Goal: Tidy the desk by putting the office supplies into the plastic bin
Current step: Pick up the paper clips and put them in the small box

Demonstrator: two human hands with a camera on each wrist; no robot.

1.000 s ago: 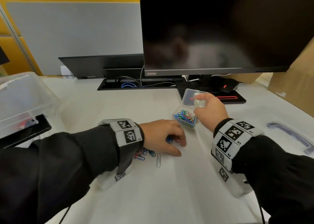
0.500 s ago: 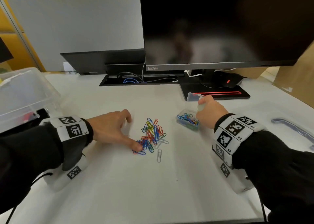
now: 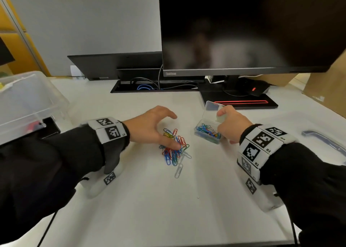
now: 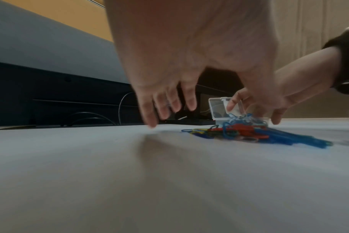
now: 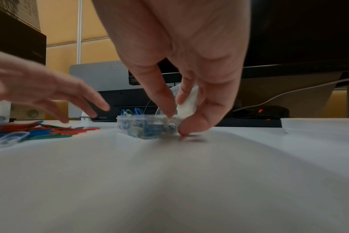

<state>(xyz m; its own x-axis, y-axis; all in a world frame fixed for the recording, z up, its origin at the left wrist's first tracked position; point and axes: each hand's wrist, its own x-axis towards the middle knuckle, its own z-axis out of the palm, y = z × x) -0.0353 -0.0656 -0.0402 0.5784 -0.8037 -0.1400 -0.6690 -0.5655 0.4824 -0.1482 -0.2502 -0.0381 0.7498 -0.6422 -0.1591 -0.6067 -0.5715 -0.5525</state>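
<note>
A pile of coloured paper clips (image 3: 175, 149) lies on the white desk (image 3: 149, 209). My left hand (image 3: 169, 130) arches over the pile with fingers spread, its thumb touching the clips. In the left wrist view its fingers (image 4: 165, 108) hang loosely just above the desk, left of the clips (image 4: 239, 132). My right hand (image 3: 226, 126) pinches a small clear clip box (image 3: 206, 133), part full, with its lid (image 3: 213, 106) up. The right wrist view shows this hand (image 5: 175, 119) gripping the box (image 5: 145, 127) on the desk. The clear plastic bin (image 3: 28, 100) stands at far left.
A black monitor (image 3: 243, 31) and its stand base (image 3: 239, 102) lie behind the hands, with a mouse (image 3: 256, 89) and a cable tray (image 3: 149, 87). A clear lid with a blue handle (image 3: 322, 138) rests at right. A cardboard box (image 3: 327, 89) stands at far right.
My left hand drew back left off the clips, uncovering the pile, then came back over it with fingers spread. My right hand kept hold of the clip box.
</note>
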